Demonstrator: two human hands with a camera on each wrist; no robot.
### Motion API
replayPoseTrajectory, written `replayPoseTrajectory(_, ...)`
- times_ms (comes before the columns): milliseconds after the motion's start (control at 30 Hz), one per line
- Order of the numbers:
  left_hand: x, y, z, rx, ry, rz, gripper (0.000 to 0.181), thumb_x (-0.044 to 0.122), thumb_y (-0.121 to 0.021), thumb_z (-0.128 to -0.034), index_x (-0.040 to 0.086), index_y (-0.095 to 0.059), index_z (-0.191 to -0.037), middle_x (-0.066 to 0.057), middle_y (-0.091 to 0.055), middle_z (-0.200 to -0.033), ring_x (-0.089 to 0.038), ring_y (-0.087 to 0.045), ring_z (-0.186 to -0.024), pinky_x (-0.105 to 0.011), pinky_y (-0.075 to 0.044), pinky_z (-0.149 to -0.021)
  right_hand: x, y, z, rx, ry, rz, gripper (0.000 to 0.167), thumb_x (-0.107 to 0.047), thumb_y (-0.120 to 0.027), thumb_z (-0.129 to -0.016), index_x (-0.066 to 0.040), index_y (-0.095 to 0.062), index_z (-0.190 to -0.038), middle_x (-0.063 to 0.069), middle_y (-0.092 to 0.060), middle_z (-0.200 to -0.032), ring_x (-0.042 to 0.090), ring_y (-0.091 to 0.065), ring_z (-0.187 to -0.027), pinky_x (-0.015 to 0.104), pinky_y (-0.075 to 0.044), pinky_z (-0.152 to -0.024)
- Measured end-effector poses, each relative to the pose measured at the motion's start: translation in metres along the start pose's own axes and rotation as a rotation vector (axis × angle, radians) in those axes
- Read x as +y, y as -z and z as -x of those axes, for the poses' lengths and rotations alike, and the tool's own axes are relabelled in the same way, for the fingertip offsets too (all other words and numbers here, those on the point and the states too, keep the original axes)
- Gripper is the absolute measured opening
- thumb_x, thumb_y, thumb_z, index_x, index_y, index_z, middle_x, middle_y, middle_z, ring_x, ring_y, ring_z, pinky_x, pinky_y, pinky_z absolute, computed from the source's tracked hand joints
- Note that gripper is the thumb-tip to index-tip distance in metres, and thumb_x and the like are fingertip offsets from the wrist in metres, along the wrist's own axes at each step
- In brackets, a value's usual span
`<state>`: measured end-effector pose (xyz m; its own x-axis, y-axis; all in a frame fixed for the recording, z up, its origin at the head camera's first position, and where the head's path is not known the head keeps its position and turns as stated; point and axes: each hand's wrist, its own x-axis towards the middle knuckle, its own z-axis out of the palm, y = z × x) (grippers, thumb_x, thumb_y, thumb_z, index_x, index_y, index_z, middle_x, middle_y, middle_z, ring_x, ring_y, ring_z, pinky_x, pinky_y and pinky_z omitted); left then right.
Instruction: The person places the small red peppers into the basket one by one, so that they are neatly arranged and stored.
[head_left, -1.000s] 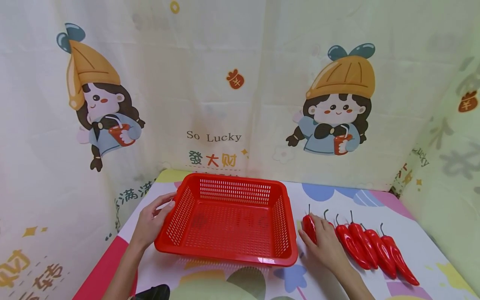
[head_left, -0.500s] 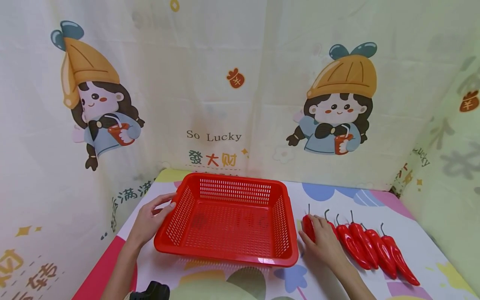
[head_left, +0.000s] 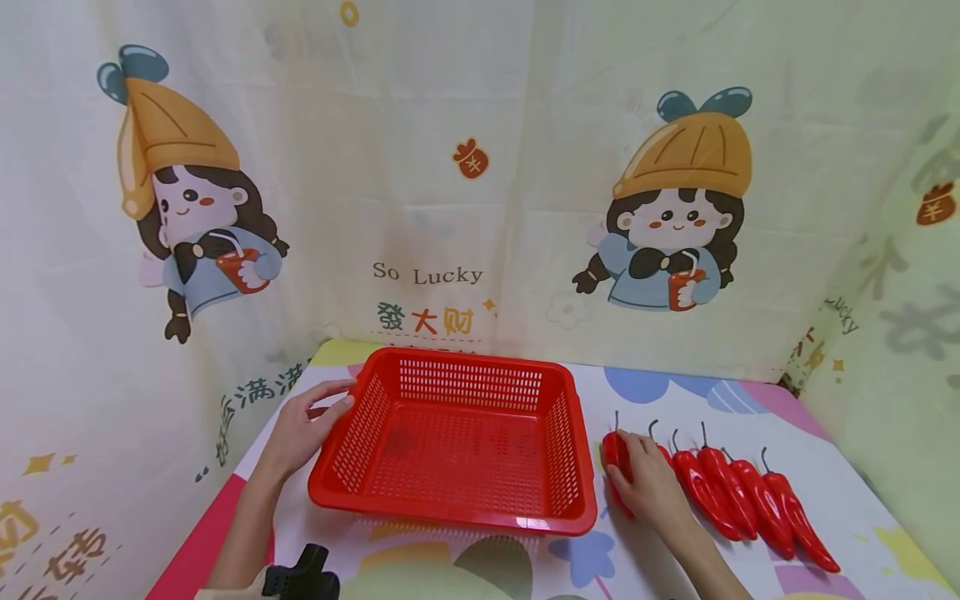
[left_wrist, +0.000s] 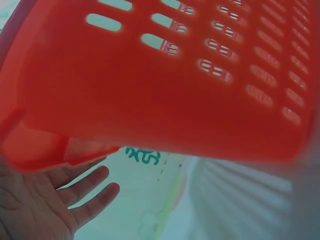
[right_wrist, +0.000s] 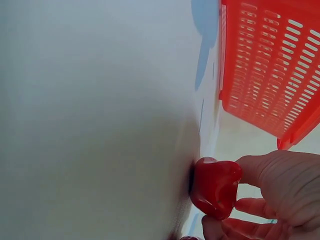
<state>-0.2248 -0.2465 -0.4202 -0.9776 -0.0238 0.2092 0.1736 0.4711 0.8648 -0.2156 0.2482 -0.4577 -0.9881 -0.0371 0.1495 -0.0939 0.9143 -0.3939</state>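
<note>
A red plastic basket (head_left: 450, 521) with slotted sides stands on the table. My left hand (head_left: 300, 429) touches the left rim with its fingertips; in the left wrist view, its visible fingers (left_wrist: 92, 207) are fairly straight beneath the rim and the thumb is hidden. To the right of the basket, my right hand (head_left: 656, 483) holds a glossy red chili pepper (head_left: 615, 454) with a dark stem, still down at the tabletop. In the right wrist view, thumb and fingers grip this pepper (right_wrist: 215, 187) from two sides.
Several more red chili peppers (head_left: 738, 492) lie side by side right of my right hand, one partly hidden by it. A printed curtain (head_left: 525, 208) hangs behind and beside the table (head_left: 847, 483). A black device (head_left: 303, 575) shows at the bottom edge.
The right thumb has moved in against the chili pepper, which has shifted slightly left. My left hand has moved slightly up along the basket's rim. The basket looks nearly unmoved.
</note>
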Motion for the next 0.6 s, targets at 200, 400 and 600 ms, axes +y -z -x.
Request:
replayPoseTrajectory(200, 0.0019, 0.0001, -0.0024, -0.002, -0.004, 0.023, 0.05, 0.038, -0.062, -0.1014, 0.011, -0.059, -0.144, -0.02, -0.058, -0.143, -0.039, -0.064, -0.115, -0.037, -0.063, -0.08, -0.0006, -0.0001, 0.0018, -0.028, -0.032, -0.04, 0.076, -0.017, -0.082, -0.082, 0.005, -0.047, -0.145, 0.03, -0.054, -0.132, 0.045, -0.059, -0.113, 0.052, -0.063, -0.077)
replayPoseTrajectory(400, 0.0016, -0.0006, -0.0015, -0.006, 0.005, 0.041, 0.048, 0.036, -0.064, -0.1009, 0.012, -0.059, -0.143, -0.019, -0.059, -0.143, -0.042, -0.065, -0.115, -0.038, -0.063, -0.077, -0.0014, 0.0012, 0.004, -0.012, -0.026, -0.065, 0.079, -0.017, -0.082, -0.08, 0.003, -0.045, -0.146, 0.028, -0.054, -0.132, 0.042, -0.06, -0.112, 0.049, -0.063, -0.075)
replayPoseTrajectory(600, 0.0008, -0.0004, -0.0018, 0.003, -0.022, -0.045, 0.048, 0.033, -0.065, -0.1001, 0.011, -0.059, -0.143, -0.021, -0.056, -0.145, -0.045, -0.057, -0.124, -0.049, -0.061, -0.086, -0.0045, 0.0034, 0.0047, 0.016, -0.01, -0.07, 0.076, -0.016, -0.081, -0.082, 0.004, -0.045, -0.146, 0.029, -0.055, -0.131, 0.042, -0.061, -0.11, 0.05, -0.063, -0.075)
